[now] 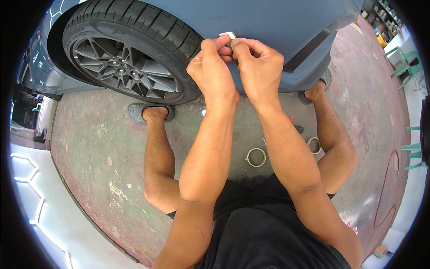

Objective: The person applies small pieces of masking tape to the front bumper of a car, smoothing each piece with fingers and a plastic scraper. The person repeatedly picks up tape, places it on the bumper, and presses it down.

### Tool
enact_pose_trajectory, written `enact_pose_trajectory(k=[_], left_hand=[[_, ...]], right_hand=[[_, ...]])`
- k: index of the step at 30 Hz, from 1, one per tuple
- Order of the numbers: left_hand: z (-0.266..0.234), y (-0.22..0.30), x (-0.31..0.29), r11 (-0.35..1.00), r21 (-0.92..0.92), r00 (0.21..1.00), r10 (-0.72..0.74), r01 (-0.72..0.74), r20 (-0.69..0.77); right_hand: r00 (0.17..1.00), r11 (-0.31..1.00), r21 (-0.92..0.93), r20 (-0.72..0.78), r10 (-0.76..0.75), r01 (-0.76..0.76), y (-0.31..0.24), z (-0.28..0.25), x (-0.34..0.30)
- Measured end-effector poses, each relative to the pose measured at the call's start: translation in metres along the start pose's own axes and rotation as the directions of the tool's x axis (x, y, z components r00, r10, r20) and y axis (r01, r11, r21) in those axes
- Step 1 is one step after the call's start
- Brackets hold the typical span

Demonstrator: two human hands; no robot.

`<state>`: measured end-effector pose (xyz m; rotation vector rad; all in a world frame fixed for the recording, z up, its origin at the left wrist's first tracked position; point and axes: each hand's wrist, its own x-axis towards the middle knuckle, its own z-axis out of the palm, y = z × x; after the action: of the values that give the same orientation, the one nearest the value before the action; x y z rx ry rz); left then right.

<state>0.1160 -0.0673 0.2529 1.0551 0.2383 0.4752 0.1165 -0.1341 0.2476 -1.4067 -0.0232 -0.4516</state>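
Both my hands are raised together in front of the blue-grey car panel (273, 20), just right of the wheel (123, 67). A small white strip (228, 34) shows at my fingertips, close to the panel; its exact kind is unclear. My left hand (212, 69) is closed, thumb and fingers pinched at the strip's lower edge. Thumb and forefinger of my right hand (260, 67) pinch it from the other side. The fingers meet, partly hiding what lies between them.
Two thin cream tape rolls (255, 158) (314, 145) lie on the worn concrete floor (112, 148) between my legs. A dark tool with a red part (296, 126) is near my right forearm. Green chairs (407, 62) and a red hose (384, 193) are at the right.
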Motion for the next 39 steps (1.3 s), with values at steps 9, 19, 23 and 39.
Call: enact_pose_trajectory(k=[9, 19, 23, 39], left_hand=[[0.0, 0.003, 0.001, 0.998, 0.008, 0.998, 0.063, -0.063, 0.001], [-0.007, -0.003, -0.001, 0.922, 0.23, 0.95, 0.301, -0.311, 0.078], [-0.01, -0.002, -0.003, 0.868, 0.326, 0.927, 0.356, -0.374, 0.115], [-0.017, -0.007, 0.003, 0.841, 0.332, 0.905, 0.395, -0.426, 0.159]], right_hand=[[0.993, 0.988, 0.099, 0.005, 0.117, -0.117, 0.001, 0.003, 0.006], [0.987, 0.97, 0.189, -0.003, 0.159, -0.156, 0.002, 0.003, 0.01], [0.984, 0.966, 0.193, 0.008, 0.176, -0.174, 0.002, 0.003, 0.011], [0.976, 0.947, 0.246, -0.006, 0.217, -0.209, -0.004, 0.005, 0.012]])
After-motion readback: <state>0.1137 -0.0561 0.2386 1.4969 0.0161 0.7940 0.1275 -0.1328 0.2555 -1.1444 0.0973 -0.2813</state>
